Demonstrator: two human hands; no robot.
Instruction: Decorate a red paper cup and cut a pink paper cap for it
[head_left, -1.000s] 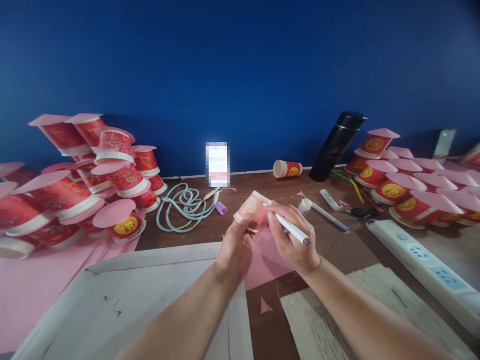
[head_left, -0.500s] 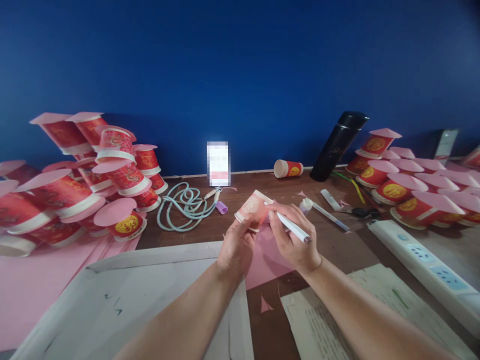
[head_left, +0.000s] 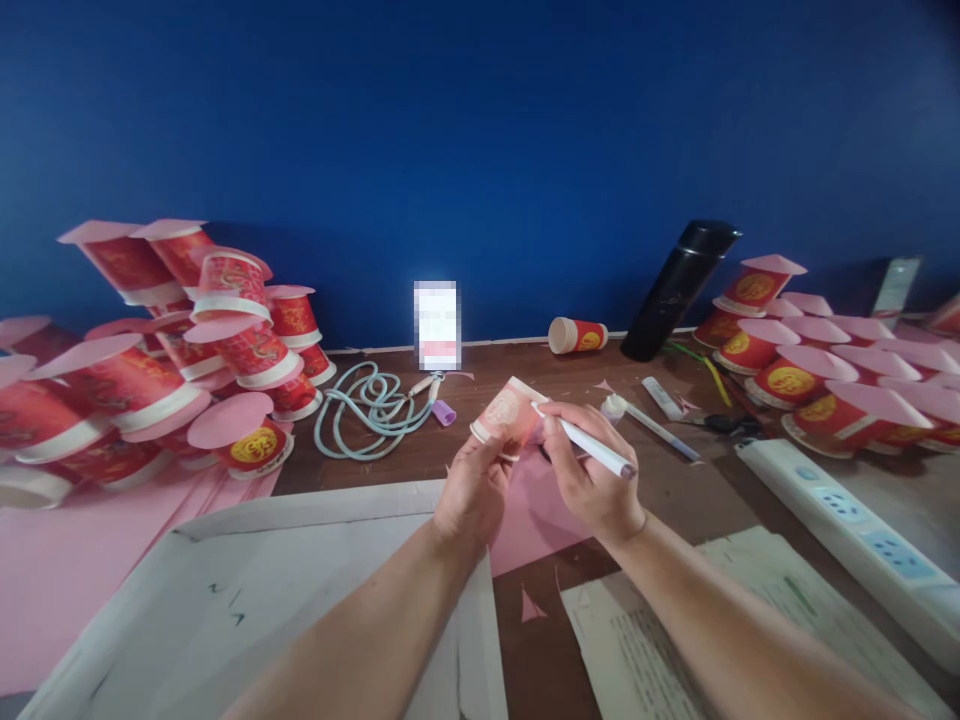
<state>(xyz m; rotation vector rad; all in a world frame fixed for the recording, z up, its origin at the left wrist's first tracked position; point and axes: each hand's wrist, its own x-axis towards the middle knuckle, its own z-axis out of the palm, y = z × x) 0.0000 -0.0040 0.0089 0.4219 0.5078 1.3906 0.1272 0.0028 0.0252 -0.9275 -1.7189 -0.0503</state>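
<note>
My left hand point(head_left: 474, 490) is wrapped round a red paper cup point(head_left: 507, 412) with a pale round emblem, tilted above the table. In my right hand point(head_left: 597, 470) is a white marker pen point(head_left: 596, 447), pinched between thumb and fingers. Its tip end is at the right side of the cup; whether it touches cannot be made out. Beneath both hands lies a pink paper sheet point(head_left: 529, 530). A purple cap point(head_left: 444, 412) rests on the table left of the cup. Just beyond my right hand stands a small open-topped bottle point(head_left: 614, 407).
Pink-topped red cups are stacked at the left point(head_left: 251, 355) and right point(head_left: 787, 380). Behind are a lit phone point(head_left: 437, 325), a coiled cable point(head_left: 360, 440), stacked cups point(head_left: 577, 337) and a leaning black flask point(head_left: 675, 290). A power strip point(head_left: 847, 520) lies right, a white tray point(head_left: 300, 600) front left.
My right hand with the marker has shifted slightly right and down along the cup. My left hand keeps holding the cup in nearly the same place.
</note>
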